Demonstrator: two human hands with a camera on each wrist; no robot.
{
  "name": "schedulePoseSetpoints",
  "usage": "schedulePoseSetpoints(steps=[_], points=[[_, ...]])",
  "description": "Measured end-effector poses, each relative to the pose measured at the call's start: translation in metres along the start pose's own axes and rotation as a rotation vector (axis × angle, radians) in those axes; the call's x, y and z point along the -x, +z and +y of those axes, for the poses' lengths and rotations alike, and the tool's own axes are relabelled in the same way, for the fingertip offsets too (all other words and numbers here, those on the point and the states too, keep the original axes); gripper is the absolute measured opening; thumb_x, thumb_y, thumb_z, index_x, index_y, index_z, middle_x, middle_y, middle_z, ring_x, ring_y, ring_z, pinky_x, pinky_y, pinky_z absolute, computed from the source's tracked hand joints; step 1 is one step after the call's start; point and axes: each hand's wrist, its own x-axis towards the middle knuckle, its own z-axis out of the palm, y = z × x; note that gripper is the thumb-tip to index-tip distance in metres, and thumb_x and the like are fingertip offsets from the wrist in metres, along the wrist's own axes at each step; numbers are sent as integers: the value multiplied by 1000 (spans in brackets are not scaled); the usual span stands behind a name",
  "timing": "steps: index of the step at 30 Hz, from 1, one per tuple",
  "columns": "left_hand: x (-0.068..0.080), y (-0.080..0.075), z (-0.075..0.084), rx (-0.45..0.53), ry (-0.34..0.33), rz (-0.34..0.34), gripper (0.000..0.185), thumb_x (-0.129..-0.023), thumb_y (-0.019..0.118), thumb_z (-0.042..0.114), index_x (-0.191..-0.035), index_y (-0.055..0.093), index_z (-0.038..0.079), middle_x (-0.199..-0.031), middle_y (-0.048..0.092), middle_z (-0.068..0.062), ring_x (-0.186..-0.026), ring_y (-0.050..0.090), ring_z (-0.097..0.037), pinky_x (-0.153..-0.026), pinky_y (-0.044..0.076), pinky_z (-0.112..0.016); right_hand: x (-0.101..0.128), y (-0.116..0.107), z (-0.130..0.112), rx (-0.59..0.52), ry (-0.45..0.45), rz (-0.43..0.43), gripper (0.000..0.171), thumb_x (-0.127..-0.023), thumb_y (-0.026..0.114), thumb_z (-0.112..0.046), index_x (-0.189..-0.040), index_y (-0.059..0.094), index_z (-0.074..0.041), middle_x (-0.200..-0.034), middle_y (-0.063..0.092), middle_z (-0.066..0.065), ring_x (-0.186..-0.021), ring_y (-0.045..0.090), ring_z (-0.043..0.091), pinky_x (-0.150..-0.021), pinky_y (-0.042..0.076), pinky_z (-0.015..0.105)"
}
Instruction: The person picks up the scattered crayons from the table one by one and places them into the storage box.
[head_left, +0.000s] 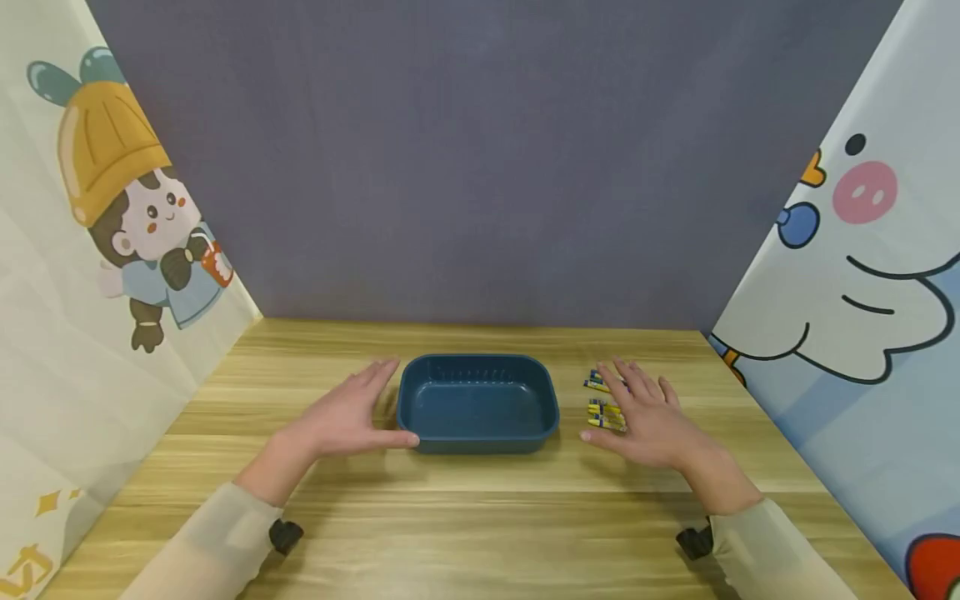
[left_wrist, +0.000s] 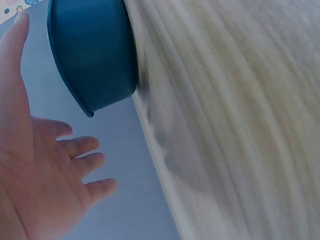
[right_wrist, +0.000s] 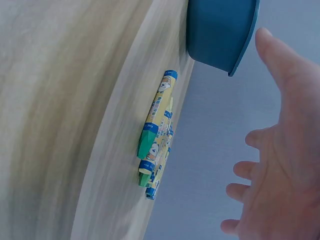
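The crayons (head_left: 604, 403) are being approached beside the blue tray (head_left: 477, 404) by the right hand (head_left: 645, 414), fingers spread and empty. The tray is being flanked by the left hand (head_left: 347, 412) (flat, holding nothing). A pinch at one crayon's middle is being advised, judged steadier than a sweep.

A: Where does the head view look from?
B: From above and behind both hands, facing forward and down over the table (head_left: 480, 517), fairly far back.
A: And the wrist views?
B: Each sits close beside its own palm, looking past the fingers. Both share the blue tray (left_wrist: 92, 55) between the hands; only the right one catches the crayons (right_wrist: 156, 135).
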Motion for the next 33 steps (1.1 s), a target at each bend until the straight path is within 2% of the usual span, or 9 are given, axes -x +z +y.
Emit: schedulePoseSetpoints(steps=[5, 11, 18, 24, 28, 33], points=[[-9, 7, -2, 107, -19, -64, 133, -86, 70, 88, -178, 12, 12, -182, 24, -19, -166, 29, -46, -130, 29, -68, 2, 1, 3, -4, 1, 16, 109, -98, 70, -70, -177, 19, -16, -180, 19, 27, -163, 21, 57, -122, 10, 83], [-18, 12, 1, 228, -58, -141, 131, -88, 72, 84, -179, 1, 21, -185, 15, -13, -167, 28, -43, -129, 32, -67, 4, 3, 7, -5, -1, 19, 106, -99, 70, -69, -177, 21, -14, -179, 21, 28, -161, 24, 58, -121, 11, 84], [-22, 13, 2, 253, -95, -174, 132, -89, 73, 82, -178, -9, 28, -181, 23, -22, -153, 51, -47, -119, 45, -65, 7, 1, 13, -14, 12, 38, 107, -99, 72, -66, -177, 20, -14, -178, 25, 29, -159, 28, 57, -121, 13, 83], [-23, 12, -1, 257, -97, -182, 133, -89, 74, 81, -177, -13, 30, -177, 31, -27, -149, 54, -49, -118, 46, -66, 10, -3, 20, -15, 37, 48, 104, -101, 70, -64, -176, 22, -11, -176, 28, 30, -158, 30, 56, -121, 16, 80], [-23, 12, -2, 248, -102, -192, 134, -88, 74, 81, -177, -13, 30, -172, 39, -30, -144, 60, -47, -116, 48, -64, 9, -5, 31, -63, 61, 49, 95, -105, 68, -59, -174, 27, -7, -172, 34, 32, -156, 33, 58, -117, 21, 83], [-21, 12, -2, 261, -118, -215, 134, -88, 76, 80, -177, -14, 33, -167, 46, -32, -133, 68, -42, -113, 51, -62, 1, -1, 55, -204, 66, 61, 72, -113, 64, -43, -166, 42, 0, -160, 49, 34, -140, 53, 58, -108, 44, 77]])
